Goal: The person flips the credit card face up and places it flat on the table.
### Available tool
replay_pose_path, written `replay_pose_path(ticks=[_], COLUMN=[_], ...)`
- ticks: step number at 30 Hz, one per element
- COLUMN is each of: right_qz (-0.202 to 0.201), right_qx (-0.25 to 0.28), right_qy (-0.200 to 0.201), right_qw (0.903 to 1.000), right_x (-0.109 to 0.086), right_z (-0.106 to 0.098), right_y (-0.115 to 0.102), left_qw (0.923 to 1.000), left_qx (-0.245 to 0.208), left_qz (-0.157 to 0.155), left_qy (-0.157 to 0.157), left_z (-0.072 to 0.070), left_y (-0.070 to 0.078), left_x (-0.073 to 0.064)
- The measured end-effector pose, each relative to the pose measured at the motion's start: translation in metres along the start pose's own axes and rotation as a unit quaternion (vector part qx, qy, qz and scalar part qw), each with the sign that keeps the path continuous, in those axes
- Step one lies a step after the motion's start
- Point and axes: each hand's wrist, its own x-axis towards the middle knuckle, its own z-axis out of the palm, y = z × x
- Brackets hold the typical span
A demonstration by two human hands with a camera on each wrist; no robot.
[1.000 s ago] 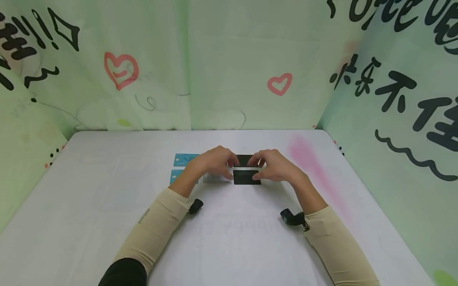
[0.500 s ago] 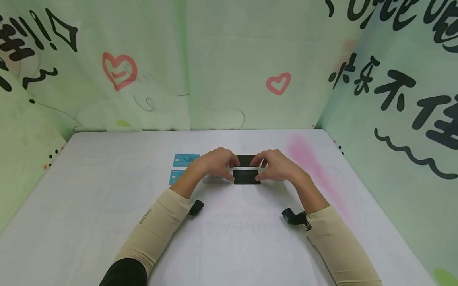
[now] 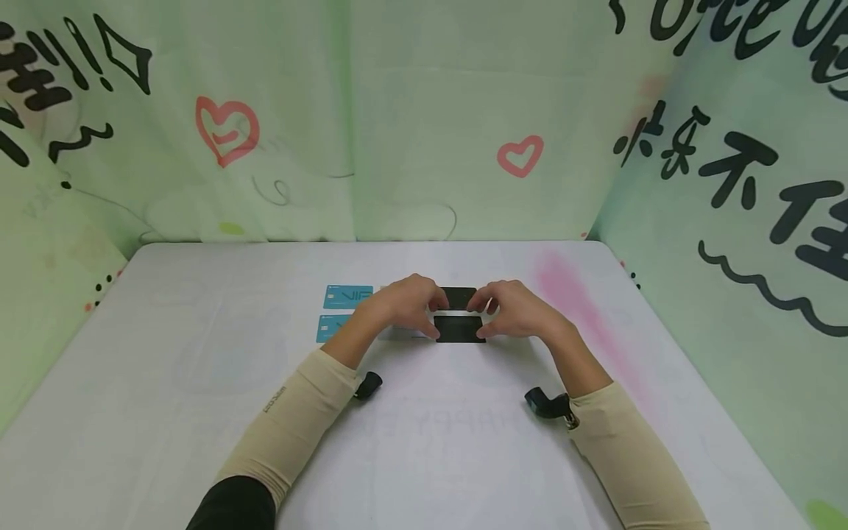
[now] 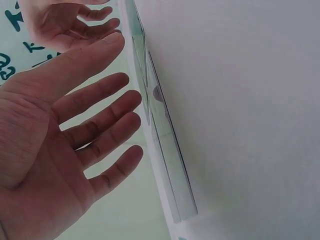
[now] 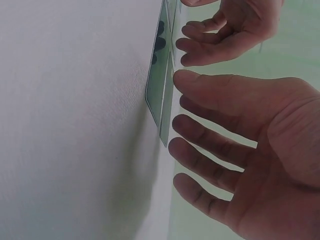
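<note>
Two black cards lie one behind the other on the white table, a front black card [image 3: 459, 329] and a back black card [image 3: 458, 298]. My left hand [image 3: 405, 303] hovers at their left side, thumb tip by the front card's corner. At their right side is my right hand [image 3: 515, 309], its thumb tip at the front card's right edge. In the wrist views, the left fingers [image 4: 107, 130] and right fingers [image 5: 210, 160] extend loosely with nothing held. A pale grey card [image 3: 401, 335] is mostly hidden under my left hand.
Left of my left hand lie a back blue card [image 3: 348, 297] with lettering and a front blue card [image 3: 330, 327], partly covered by the forearm. The white table [image 3: 424, 456] reaches back to a green printed curtain [image 3: 424, 147].
My right thumb has slid slightly right, from over the front black card to its right edge. My left hand has shifted a little to the right. The cards look unmoved.
</note>
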Motion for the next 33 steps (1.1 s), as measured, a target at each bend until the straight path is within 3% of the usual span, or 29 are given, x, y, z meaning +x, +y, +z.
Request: replay_pose_path(ticks=[33], right_qz=[0.013], right_qx=[-0.032], right_qy=[-0.023], right_qw=[0.9991], right_x=[0.002], right_z=[0.008], right_y=[0.000], left_qw=[0.9984], left_qx=[0.055], left_qz=[-0.007], left_qy=[0.012], left_z=[0.012], left_y=[0.005], left_x=[0.006])
